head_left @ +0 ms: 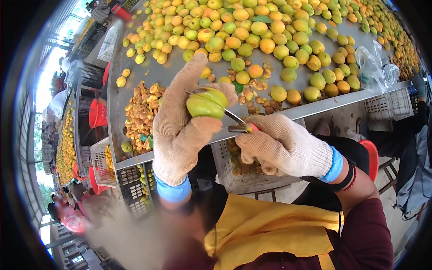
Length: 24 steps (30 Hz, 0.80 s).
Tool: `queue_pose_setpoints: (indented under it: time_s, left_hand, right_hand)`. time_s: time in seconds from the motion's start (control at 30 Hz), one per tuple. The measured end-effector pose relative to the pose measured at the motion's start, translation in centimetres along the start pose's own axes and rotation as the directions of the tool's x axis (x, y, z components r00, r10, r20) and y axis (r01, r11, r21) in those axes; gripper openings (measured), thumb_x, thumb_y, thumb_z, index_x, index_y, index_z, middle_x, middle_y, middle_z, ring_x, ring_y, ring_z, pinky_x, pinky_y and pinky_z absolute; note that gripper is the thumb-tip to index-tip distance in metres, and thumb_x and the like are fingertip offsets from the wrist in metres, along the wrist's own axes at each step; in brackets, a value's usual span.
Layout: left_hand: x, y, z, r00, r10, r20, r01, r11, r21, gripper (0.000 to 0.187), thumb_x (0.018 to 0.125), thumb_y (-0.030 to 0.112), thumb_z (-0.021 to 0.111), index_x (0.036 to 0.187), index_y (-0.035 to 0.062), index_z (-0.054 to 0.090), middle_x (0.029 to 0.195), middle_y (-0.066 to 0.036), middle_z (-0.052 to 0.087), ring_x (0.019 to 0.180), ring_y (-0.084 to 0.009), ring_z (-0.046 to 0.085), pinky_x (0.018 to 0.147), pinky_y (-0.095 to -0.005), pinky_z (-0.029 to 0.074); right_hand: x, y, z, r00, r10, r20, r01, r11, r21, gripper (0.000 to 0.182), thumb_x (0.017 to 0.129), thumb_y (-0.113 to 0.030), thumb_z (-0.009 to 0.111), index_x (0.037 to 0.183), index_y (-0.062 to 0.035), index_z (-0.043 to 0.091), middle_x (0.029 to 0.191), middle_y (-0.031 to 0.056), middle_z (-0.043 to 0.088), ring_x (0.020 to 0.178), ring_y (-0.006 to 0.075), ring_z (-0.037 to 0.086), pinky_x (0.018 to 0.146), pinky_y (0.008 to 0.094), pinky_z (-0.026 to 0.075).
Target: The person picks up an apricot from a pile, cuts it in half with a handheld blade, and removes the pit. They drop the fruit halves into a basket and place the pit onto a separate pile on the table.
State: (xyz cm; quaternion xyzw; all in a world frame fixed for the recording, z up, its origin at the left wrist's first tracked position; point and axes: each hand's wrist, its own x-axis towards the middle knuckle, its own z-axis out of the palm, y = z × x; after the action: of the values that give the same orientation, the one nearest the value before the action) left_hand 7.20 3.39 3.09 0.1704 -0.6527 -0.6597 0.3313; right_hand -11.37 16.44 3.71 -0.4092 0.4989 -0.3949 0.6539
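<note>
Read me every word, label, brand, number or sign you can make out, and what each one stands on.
Nothing can be read with certainty.
Red bucket at the left: pale marks, perhaps lettering, too small to read.
Gloved left hand and gloved right hand: no lettering visible.

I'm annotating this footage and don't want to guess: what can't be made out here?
All in the head view:
- Inside of the green fruit: hidden by its skin and the left hand.
- Handle of the knife: mostly covered by the right hand.
- Contents of the gray crate: dim, partly behind the right hand.
- Fruit pile: cut off by the top edge.
- Pale shape, lower left: too blurred.
</note>
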Motion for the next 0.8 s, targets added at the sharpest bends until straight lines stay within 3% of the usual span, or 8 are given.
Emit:
queue_pose_setpoints:
  time_s: [0.23,0.27,0.33,0.37,0.43,0.53,0.67,0.8]
  left_hand:
    - [0.1,-0.8,1.2,0.995,-0.073,-0.073,0.051,0.962,-0.269,0.079,0.089,0.011,0.075,0.157,-0.0057,0.037,0.122,-0.018,0.070,0.121,-0.0311,0.065,0.112,-0.0487,0.048]
    - [-0.1,-1.3,2.0,0.985,-0.123,-0.121,0.084,0.956,-0.282,0.094,0.088,0.038,0.084,0.156,-0.0069,0.035,0.127,-0.020,0.069,0.124,-0.0393,0.065,0.109,-0.0515,0.051]
    - [-0.4,-2.0,4.4,0.958,-0.209,-0.196,0.117,0.909,-0.401,0.073,0.101,0.041,0.068,0.152,-0.0055,0.043,0.118,-0.015,0.069,0.113,-0.0346,0.069,0.103,-0.0476,0.054]
    - [-0.5,-1.7,5.3,0.949,-0.245,-0.197,0.121,0.862,-0.492,0.072,0.104,0.049,0.061,0.150,-0.0047,0.045,0.122,-0.013,0.068,0.111,-0.0323,0.069,0.103,-0.0466,0.054]
    - [-0.4,-1.8,5.4,0.976,-0.083,-0.200,0.027,0.962,-0.271,0.080,0.103,0.061,0.056,0.151,-0.0018,0.045,0.124,-0.010,0.069,0.115,-0.0288,0.066,0.104,-0.0438,0.052]
    - [0.1,-1.9,3.9,0.980,-0.026,-0.200,0.015,0.998,-0.057,0.079,0.103,0.062,0.056,0.150,-0.0009,0.047,0.115,-0.009,0.071,0.109,-0.0247,0.067,0.096,-0.0412,0.054]
    - [0.5,-0.4,5.1,0.976,0.021,-0.215,-0.012,0.999,0.042,0.077,0.103,0.061,0.057,0.147,-0.0013,0.050,0.109,-0.010,0.071,0.104,-0.0240,0.068,0.094,-0.0399,0.055]
    - [0.6,-2.4,6.4,0.973,-0.146,-0.176,0.082,0.941,-0.327,0.075,0.102,0.060,0.060,0.143,-0.0020,0.053,0.104,-0.011,0.070,0.099,-0.0241,0.068,0.094,-0.0403,0.056]
  right_hand:
    - [0.9,2.4,-0.3,0.993,-0.114,-0.028,0.116,0.992,0.049,0.037,0.107,-0.038,0.060,0.105,-0.0026,0.070,0.079,0.0042,0.068,0.067,0.0113,0.063,0.060,0.0296,0.051]
    - [2.2,4.4,-0.2,0.986,-0.168,0.016,0.165,0.977,0.135,0.035,0.106,-0.037,0.060,0.106,-0.0027,0.070,0.077,0.0054,0.067,0.066,0.0123,0.063,0.060,0.0306,0.051]
    - [1.6,3.6,0.6,0.881,-0.452,-0.137,0.417,0.881,-0.224,0.035,0.107,-0.037,0.060,0.107,-0.0032,0.067,0.069,0.0082,0.063,0.059,0.0158,0.062,0.056,0.0325,0.051]
    - [2.0,3.4,1.2,0.902,-0.370,-0.223,0.307,0.912,-0.272,0.037,0.107,-0.040,0.059,0.106,-0.0029,0.065,0.067,0.0081,0.061,0.058,0.0168,0.063,0.055,0.0333,0.051]
    - [3.6,2.8,2.5,0.934,-0.169,-0.314,0.058,0.941,-0.335,0.045,0.108,-0.047,0.052,0.104,-0.0031,0.063,0.066,0.0080,0.061,0.058,0.0177,0.064,0.057,0.0326,0.052]
    - [3.2,1.3,1.6,0.963,-0.056,-0.264,-0.022,0.958,-0.285,0.052,0.108,-0.055,0.050,0.101,-0.0050,0.064,0.068,0.0073,0.062,0.060,0.0176,0.066,0.056,0.0336,0.053]
    - [0.8,0.6,0.2,0.980,-0.157,-0.119,0.134,0.974,-0.184,0.055,0.108,-0.056,0.048,0.099,-0.0048,0.063,0.072,0.0071,0.064,0.062,0.0169,0.067,0.057,0.0340,0.054]
    - [4.0,5.7,0.7,0.901,-0.375,-0.218,0.299,0.902,-0.312,0.054,0.109,-0.055,0.047,0.100,-0.0046,0.064,0.075,0.0082,0.064,0.062,0.0177,0.066,0.060,0.0348,0.054]
